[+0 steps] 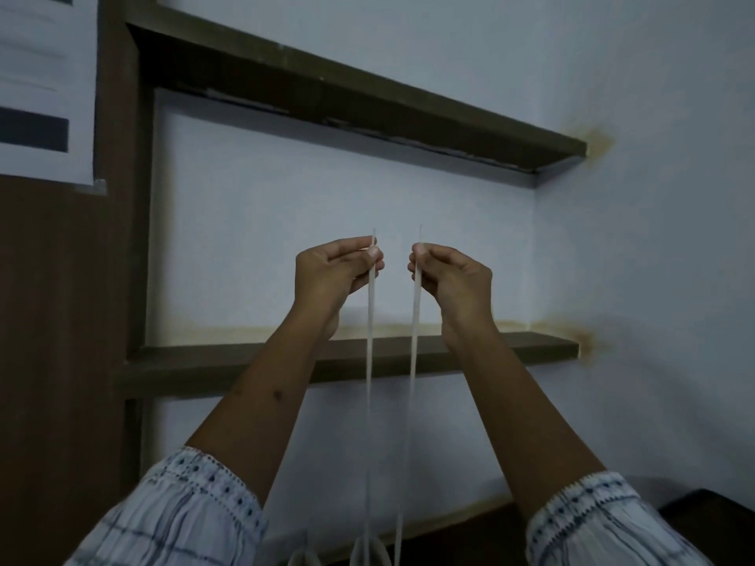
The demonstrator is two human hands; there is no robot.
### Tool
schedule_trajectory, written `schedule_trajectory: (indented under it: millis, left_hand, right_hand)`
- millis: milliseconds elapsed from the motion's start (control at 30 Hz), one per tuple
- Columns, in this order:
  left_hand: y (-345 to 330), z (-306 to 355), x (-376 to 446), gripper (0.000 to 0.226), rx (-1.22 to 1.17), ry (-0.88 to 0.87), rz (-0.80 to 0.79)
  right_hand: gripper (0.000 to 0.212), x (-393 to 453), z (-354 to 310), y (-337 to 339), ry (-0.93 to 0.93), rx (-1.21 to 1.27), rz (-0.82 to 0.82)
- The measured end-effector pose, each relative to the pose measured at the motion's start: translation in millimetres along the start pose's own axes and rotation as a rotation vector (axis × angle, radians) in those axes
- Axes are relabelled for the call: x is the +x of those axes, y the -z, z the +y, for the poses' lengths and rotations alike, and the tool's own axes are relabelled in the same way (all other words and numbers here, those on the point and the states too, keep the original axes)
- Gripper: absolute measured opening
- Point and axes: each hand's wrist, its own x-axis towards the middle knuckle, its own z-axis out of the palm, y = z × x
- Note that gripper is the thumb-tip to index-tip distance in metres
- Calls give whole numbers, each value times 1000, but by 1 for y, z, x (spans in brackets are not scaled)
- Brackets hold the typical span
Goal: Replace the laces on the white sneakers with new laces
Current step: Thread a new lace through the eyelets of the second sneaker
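**Q:** What are the hands doing?

**A:** Both are raised in front of a pale wall, side by side and a little apart. The left hand [333, 271] pinches one end of a white lace [369, 361] between thumb and forefinger, the other fingers curled in. The right hand [451, 279] pinches the other end the same way. A short stiff tip sticks up above each pinch.

**Q:** Where does the lace go from there?

**A:** Its two strands hang almost straight down between the forearms, close together without touching. They run to the bottom edge of the view, where they meet a white sneaker [367, 553]. Only a small pale, blurred part of the shoe shows, so I cannot tell how the lace sits in it.

**Q:** What is the person wearing?

**A:** Loose white sleeves with a dark dotted and striped pattern, the left sleeve [179, 520] and the right sleeve [604, 529], both ending below the elbow.

**Q:** And behind the hands?

**A:** Two dark wooden shelves fixed to the wall: a lower shelf [228, 365] at wrist height and an upper shelf [367, 100] well above. A dark upright post [122, 198] joins them on the left. A white sheet with dark bars [41, 96] hangs in the top left corner.
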Motion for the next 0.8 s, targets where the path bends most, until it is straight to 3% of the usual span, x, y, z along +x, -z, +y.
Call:
schedule_trajectory:
  millis: [800]
  left_hand:
    - [-12,-2,-11,27,-61,22,-5]
  right_hand:
    - [14,0,-1,8,44,-94,42]
